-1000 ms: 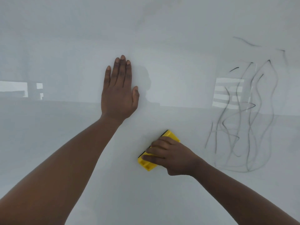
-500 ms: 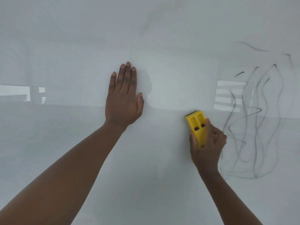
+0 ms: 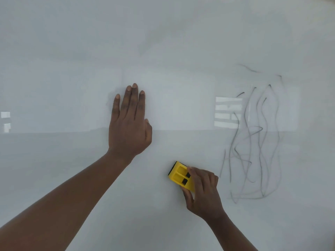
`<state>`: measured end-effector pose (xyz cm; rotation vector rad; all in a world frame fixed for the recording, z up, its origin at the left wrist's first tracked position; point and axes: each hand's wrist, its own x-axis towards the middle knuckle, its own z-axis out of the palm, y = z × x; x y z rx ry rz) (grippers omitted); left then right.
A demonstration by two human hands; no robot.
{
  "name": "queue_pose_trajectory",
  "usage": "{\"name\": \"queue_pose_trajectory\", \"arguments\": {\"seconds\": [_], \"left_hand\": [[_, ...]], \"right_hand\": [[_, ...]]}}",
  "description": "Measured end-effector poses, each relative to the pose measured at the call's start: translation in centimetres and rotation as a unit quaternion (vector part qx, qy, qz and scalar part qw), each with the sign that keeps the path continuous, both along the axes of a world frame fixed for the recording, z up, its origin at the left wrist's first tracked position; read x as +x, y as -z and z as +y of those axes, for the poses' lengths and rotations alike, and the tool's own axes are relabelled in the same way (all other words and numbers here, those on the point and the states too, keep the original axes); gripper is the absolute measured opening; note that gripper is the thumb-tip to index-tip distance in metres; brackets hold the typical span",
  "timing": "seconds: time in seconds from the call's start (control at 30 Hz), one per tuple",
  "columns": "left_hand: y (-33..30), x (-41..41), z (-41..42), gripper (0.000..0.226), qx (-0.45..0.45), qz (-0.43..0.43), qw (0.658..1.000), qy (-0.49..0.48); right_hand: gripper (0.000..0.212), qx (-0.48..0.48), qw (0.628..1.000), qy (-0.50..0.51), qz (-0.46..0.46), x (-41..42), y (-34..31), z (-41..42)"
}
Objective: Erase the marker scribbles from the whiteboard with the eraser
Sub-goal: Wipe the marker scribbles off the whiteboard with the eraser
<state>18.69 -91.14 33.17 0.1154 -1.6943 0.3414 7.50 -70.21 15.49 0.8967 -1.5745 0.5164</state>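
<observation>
The whiteboard (image 3: 163, 51) fills the whole view. Thin black marker scribbles (image 3: 253, 142) run in tall wavy loops on its right side. My right hand (image 3: 204, 194) grips a yellow eraser (image 3: 178, 175) with a dark pad, pressed flat on the board to the lower left of the scribbles and apart from them. My left hand (image 3: 129, 122) lies flat on the board with fingers extended, holding nothing, up and to the left of the eraser.
Bright window reflections (image 3: 227, 112) show on the glossy board just left of the scribbles, and smaller reflections (image 3: 6, 121) at the far left edge. Faint grey smears mark the board above the middle.
My right hand swept the eraser right and up toward the scribbles, then back down and left, turning it. The left hand stayed pressed on the board.
</observation>
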Motion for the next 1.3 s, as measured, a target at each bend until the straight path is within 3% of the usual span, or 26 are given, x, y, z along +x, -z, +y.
{"name": "queue_pose_trajectory", "arguments": {"seconds": [0.2,0.53,0.73,0.9,1.03,1.13,1.3], "left_hand": [[-1.8,-3.1,7.1,0.07,-0.021,-0.013,0.999,0.033],[-5.8,-7.0,12.7,0.068,0.003,0.011,1.0,-0.01],[-7.5,-8.5,13.7,0.069,-0.006,-0.019,0.999,-0.045],[-7.0,-9.1,12.6,0.069,0.001,-0.032,0.998,-0.061],[-6.7,-9.4,12.3,0.068,0.0,-0.025,0.998,-0.055],[-6.6,-9.6,12.2,0.068,0.001,-0.017,0.998,-0.056],[-6.6,-9.7,12.2,0.069,0.002,-0.01,0.999,-0.049]], "right_hand": [[0.052,-0.021,0.999,0.0,0.036,-3.2,-7.4,3.9],[0.055,-0.121,0.987,0.009,0.108,-7.9,-22.5,7.8],[0.055,-0.253,0.962,0.096,0.03,-12.0,-26.6,13.7],[0.055,-0.352,0.919,0.159,-0.086,-15.3,-27.5,18.6],[0.054,-0.447,0.867,0.134,-0.175,-16.9,-28.1,20.6],[0.057,-0.483,0.849,0.094,-0.192,-16.4,-28.9,19.7],[0.056,-0.394,0.913,0.067,-0.081,-12.3,-30.1,14.3]]}}
